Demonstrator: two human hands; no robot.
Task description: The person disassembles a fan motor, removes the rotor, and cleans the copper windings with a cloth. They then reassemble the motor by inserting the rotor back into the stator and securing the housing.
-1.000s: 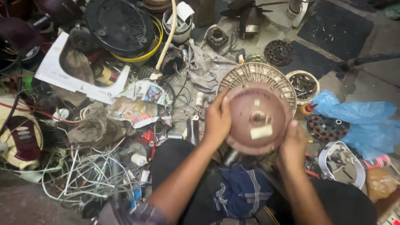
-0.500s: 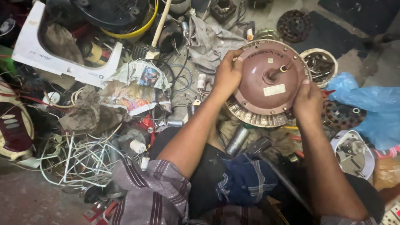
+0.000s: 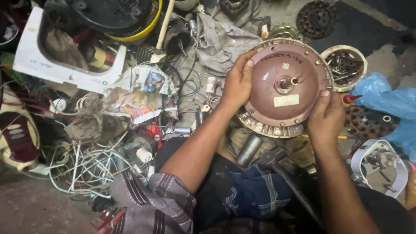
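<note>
- Two hands clasp a round maroon ceiling-fan motor (image 3: 284, 89) by its rim, holding it over the person's lap with its shaft end tilted up toward the camera.
- Left hand (image 3: 237, 82): fingers curled over the far-left edge of the housing, palm pressed against the side.
- Right hand (image 3: 326, 118): fingers wrapped on the near-right edge, thumb lying on the maroon face.
- On the motor face sit a short central shaft (image 3: 284, 83) and a pale rectangular label (image 3: 286, 100); a ring of pale metal laminations (image 3: 268, 128) shows along the near edge.
- Just below the motor lie a grey metal cylinder (image 3: 248, 150) and a dark hammer-like tool (image 3: 277, 161) across the lap.
- Right of the motor: a round tin of screws and bolts (image 3: 344, 65), a blue plastic bag (image 3: 390, 102).
- Left: crumpled newspaper (image 3: 138, 93), a tangle of white wires (image 3: 89, 164), a white plastic casing (image 3: 34, 60).
- Far: a grey rag (image 3: 221, 41).
</note>
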